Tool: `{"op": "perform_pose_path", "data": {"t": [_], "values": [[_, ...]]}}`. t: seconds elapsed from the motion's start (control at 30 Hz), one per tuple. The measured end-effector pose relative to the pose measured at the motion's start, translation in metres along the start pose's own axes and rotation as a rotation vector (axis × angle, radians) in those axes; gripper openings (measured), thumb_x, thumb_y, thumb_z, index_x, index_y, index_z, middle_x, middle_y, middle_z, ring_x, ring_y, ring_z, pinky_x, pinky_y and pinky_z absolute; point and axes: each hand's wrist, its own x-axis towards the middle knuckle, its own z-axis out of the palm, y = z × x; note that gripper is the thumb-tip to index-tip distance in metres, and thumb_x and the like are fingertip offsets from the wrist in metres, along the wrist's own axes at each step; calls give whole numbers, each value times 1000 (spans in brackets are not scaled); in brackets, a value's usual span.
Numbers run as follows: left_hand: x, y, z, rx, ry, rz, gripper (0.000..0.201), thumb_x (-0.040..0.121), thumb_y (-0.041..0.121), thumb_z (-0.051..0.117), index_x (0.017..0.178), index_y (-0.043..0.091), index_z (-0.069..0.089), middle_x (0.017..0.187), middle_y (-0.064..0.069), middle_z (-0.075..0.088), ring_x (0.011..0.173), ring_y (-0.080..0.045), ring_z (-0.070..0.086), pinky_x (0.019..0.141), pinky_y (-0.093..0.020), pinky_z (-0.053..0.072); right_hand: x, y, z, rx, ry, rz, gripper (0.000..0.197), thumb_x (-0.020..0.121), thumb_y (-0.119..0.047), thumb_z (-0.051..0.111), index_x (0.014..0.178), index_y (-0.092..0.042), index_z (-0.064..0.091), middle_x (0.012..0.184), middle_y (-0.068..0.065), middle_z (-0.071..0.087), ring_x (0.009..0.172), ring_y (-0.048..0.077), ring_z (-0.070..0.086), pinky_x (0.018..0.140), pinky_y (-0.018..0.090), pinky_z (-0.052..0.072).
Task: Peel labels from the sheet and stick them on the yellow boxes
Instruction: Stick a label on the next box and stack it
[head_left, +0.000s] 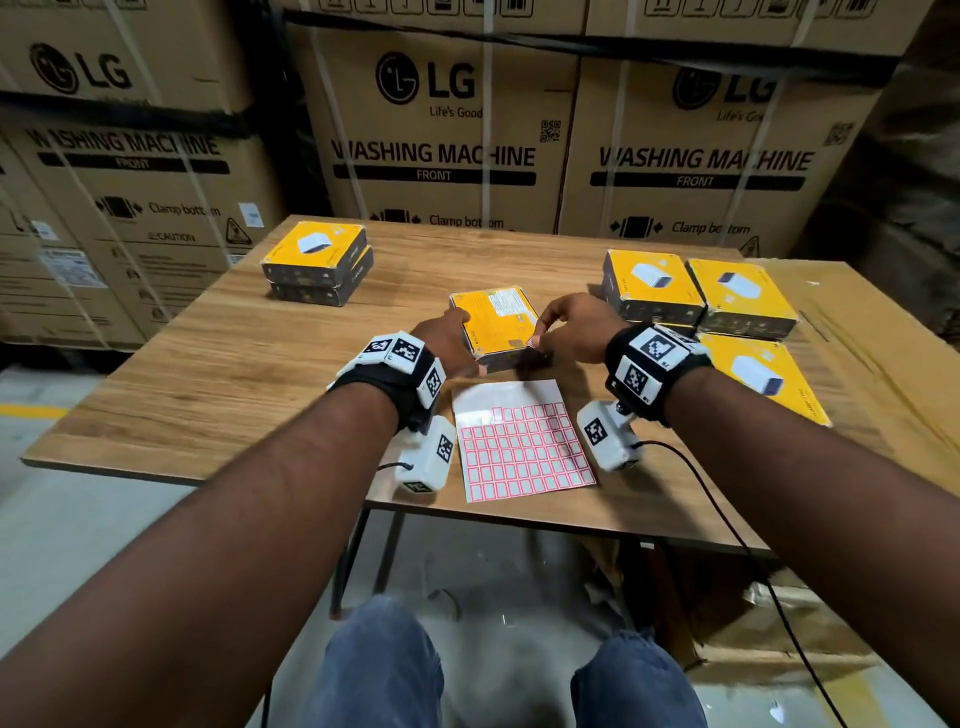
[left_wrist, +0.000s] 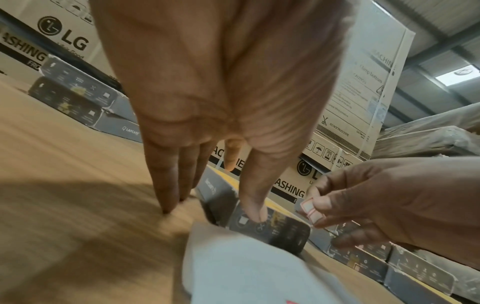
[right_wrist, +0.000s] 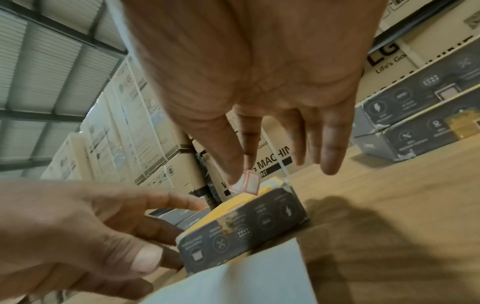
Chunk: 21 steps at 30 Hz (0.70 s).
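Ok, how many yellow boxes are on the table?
6. Two yellow boxes stacked at far left, one in the middle that the left hand holds, three clustered at right. More may hide beneath those.

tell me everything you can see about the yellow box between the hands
The yellow box is a flat rectangular carton, cardboard by its look: yellow top with a white printed panel, dark grey sides with white icons, scuffed near one edge. It lies on the table, just behind the label sheet. The left hand grips its left end, thumb on the near side. The right hand pinches a red-bordered label at its near right corner.
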Motion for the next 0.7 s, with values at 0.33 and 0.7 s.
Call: {"op": "perform_pose_path", "data": {"t": [0.33,0.7], "values": [[8,1,5,-143,181,8,77,68,33,86,134,23,49,131,-9,55,113,-23,58,88,-28,47,-1,-15,1,296,-144,9,25,80,2,67,95,-18,65,78,5,58,66,17,50,56,24,43],[-7,-8,-22,-638,69,71,15,95,17,62,107,23,68,102,-9,66,71,-16,59,58,-21,53,-10,-39,-23,368,-251,-8,11,87,-17,69,88,-28,65,94,1,67,85,18,61,79,36,48]]}}
